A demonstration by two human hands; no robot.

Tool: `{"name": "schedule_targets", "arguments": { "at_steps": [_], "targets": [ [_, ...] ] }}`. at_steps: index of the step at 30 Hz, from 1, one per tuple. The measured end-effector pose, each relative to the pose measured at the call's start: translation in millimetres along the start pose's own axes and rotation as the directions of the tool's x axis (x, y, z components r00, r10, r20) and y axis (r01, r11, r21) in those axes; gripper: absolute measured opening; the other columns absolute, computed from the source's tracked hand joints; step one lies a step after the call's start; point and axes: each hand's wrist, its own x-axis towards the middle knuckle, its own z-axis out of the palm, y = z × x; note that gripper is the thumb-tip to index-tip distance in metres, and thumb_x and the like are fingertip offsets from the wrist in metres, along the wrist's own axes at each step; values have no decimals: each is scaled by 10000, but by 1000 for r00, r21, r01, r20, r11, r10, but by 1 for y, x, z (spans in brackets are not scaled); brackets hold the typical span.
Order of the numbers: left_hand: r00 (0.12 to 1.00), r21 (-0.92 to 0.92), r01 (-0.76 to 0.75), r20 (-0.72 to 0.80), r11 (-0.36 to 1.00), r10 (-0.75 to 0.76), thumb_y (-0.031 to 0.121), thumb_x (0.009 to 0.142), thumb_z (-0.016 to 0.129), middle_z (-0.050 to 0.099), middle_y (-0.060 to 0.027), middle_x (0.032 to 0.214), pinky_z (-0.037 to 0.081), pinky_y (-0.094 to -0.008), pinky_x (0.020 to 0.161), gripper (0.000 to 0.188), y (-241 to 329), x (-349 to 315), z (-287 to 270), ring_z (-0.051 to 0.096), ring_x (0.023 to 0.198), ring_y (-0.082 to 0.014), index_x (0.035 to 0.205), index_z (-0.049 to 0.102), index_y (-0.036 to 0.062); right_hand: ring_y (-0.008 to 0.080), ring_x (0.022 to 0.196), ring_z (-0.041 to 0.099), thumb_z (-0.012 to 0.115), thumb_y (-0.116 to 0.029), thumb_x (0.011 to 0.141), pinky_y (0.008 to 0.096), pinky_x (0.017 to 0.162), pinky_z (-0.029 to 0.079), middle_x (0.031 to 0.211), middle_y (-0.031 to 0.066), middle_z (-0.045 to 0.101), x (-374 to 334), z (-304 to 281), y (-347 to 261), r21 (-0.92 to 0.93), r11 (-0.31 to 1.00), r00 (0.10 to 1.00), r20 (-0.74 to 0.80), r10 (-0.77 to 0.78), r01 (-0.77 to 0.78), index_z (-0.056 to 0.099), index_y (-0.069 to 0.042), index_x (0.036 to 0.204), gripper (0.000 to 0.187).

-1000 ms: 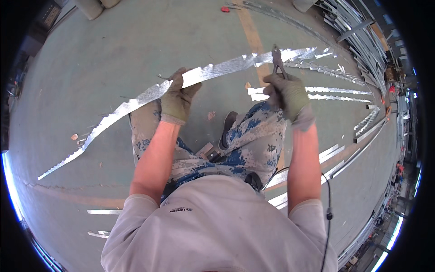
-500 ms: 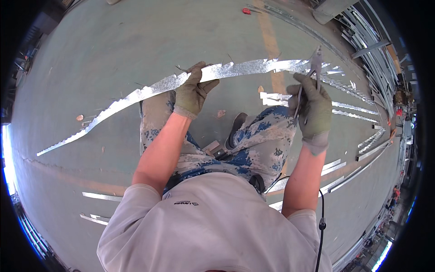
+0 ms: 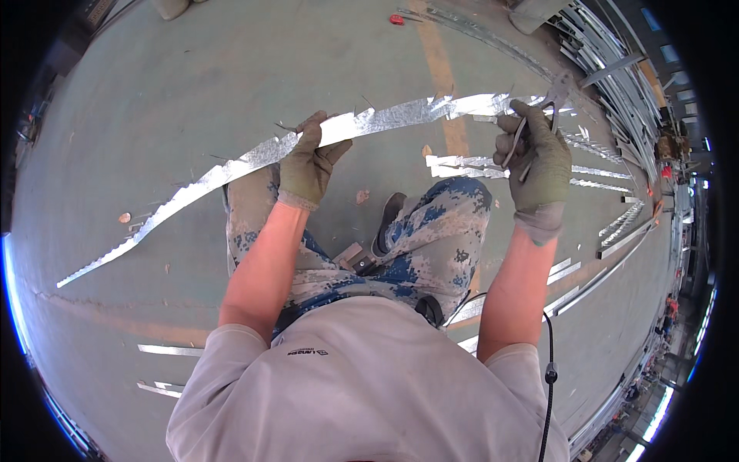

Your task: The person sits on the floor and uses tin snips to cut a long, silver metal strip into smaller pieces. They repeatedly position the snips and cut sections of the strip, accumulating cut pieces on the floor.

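My gloved left hand (image 3: 306,165) is closed round a long, shiny sheet-metal strip (image 3: 254,159), fingers over its far edge. The strip runs slantwise across in front of me, above my knee, and small cut tabs stick up along its far edge. My gloved right hand (image 3: 536,158) grips metal tin snips (image 3: 556,94) by the handles, fingers curled round them. The snips' head lies at the right end of the strip, tilted up and right. Whether the blades touch the metal I cannot tell.
Several notched metal strips (image 3: 469,167) lie on the green floor to the right, partly behind my right hand. Long metal profiles (image 3: 616,100) are stacked at the far right. A red object (image 3: 396,19) sits near the yellow line (image 3: 440,61). More strips (image 3: 171,350) lie at lower left.
My right hand has moved a little outward along the strip with the snips, whose head now tilts farther right. My left hand keeps its hold; the whole view has shifted slightly.
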Motion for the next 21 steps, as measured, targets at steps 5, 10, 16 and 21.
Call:
{"name": "schedule_targets", "arguments": {
  "at_steps": [5, 10, 16, 21],
  "targets": [
    [999, 22, 2, -39, 1000, -1, 210, 1090, 565, 701, -172, 1287, 647, -452, 971, 263, 1, 1, 0, 725, 1147, -301, 1273, 624, 30, 157, 596, 638, 677, -268, 1015, 290, 503, 480, 840, 118, 711, -3, 12, 29, -361, 894, 917, 195, 349, -264, 685, 24, 1169, 331],
    [999, 37, -30, -27, 999, 31, 207, 1089, 564, 702, -173, 1282, 640, -467, 980, 278, 2, -5, -7, 722, 1152, -306, 1293, 619, 27, 133, 613, 650, 643, -277, 1051, 275, 480, 503, 887, 112, 724, -49, 15, 52, -285, 878, 882, 168, 440, -384, 673, 32, 1235, 360],
    [1000, -2, -15, 2, 1000, 15, 205, 1100, 524, 678, -180, 1325, 626, -480, 1003, 307, 2, 0, -4, 708, 1181, -315, 1340, 594, 26, 142, 689, 686, 600, -299, 1089, 286, 612, 587, 951, 101, 734, -81, 9, 106, -361, 793, 697, 382, 607, -492, 623, 12, 1329, 394],
    [999, -3, 16, 42, 1000, -16, 247, 1102, 509, 654, -185, 1366, 608, -506, 1024, 393, 6, -3, 1, 706, 1183, -330, 1426, 536, 26, 101, 701, 647, 608, -297, 1087, 250, 599, 531, 985, 63, 730, -87, 32, 114, -487, 770, 708, 360, 608, -413, 629, -17, 1320, 365]
  ]
}}
